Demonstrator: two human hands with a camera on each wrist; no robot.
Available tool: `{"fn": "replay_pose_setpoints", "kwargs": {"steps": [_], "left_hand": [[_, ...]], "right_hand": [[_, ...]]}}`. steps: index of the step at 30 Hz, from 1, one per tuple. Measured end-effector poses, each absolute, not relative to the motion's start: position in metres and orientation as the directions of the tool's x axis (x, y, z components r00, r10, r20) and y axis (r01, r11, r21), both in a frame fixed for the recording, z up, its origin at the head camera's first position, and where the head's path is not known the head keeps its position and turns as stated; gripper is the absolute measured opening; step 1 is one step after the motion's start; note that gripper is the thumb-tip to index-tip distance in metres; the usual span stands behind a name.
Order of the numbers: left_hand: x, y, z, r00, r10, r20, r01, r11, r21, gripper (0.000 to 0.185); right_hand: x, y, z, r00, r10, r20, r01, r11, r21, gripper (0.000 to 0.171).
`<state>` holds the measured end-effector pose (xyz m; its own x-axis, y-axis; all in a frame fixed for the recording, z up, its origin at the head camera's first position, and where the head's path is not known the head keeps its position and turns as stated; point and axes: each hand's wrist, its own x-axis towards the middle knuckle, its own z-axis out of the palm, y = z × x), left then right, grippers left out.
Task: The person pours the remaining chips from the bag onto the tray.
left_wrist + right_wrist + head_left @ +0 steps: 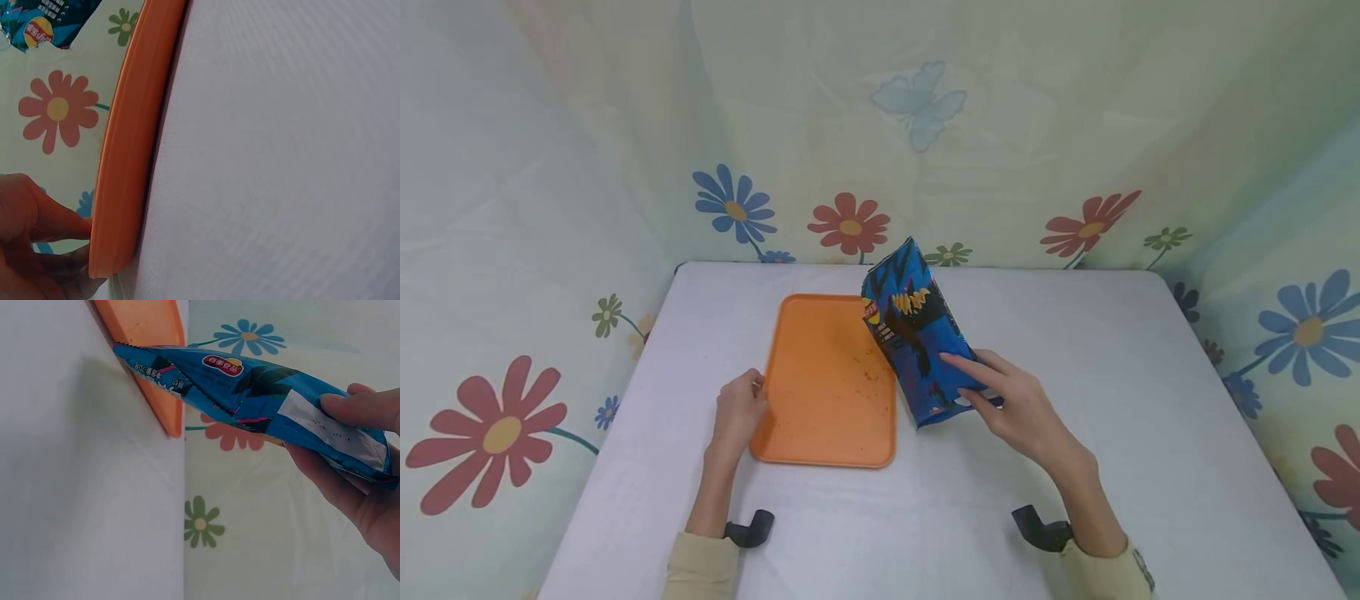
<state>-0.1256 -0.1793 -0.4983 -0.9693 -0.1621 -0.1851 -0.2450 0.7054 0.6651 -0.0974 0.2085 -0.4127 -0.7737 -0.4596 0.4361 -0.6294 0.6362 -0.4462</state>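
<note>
My right hand grips the lower end of a blue chip bag, thumb on one face and fingers on the other in the right wrist view. The bag is held tilted, its upper end leaning left over the right side of an orange tray. In the left wrist view its upper edge looks ragged. Small brown crumbs lie on the tray's right half. At the tray's left rim, my left hand pinches the edge between thumb and fingers; part of its fingers is hidden behind the rim.
The tray lies on a white-covered table, left of its middle. A flowered curtain hangs along the back and both sides. Black straps with camera mounts sit on both wrists, below the hands.
</note>
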Motion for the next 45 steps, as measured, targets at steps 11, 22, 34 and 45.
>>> {"fn": "replay_pose_setpoints", "kwargs": {"steps": [11,22,34,45], "left_hand": [[-0.126,-0.177,-0.498,-0.97,-0.167,-0.174,-0.241,0.705,0.667,0.024],[-0.126,-0.18,-0.495,-0.97,-0.167,-0.177,-0.242,0.712,0.659,0.026],[-0.125,-0.179,-0.497,-0.971,-0.157,-0.182,-0.239,0.706,0.666,0.025],[-0.125,-0.181,-0.499,-0.974,-0.158,-0.164,-0.227,0.706,0.67,0.024]], "right_hand": [[-0.101,0.197,-0.391,-0.725,-0.589,0.358,-0.688,0.649,-0.324,0.062],[-0.107,0.172,-0.366,-0.724,-0.681,0.113,-0.685,0.69,-0.234,0.055],[-0.109,0.155,-0.354,-0.696,-0.717,0.04,-0.705,0.671,-0.231,0.05],[-0.109,0.149,-0.355,-0.682,-0.731,0.042,-0.72,0.66,-0.213,0.048]]}}
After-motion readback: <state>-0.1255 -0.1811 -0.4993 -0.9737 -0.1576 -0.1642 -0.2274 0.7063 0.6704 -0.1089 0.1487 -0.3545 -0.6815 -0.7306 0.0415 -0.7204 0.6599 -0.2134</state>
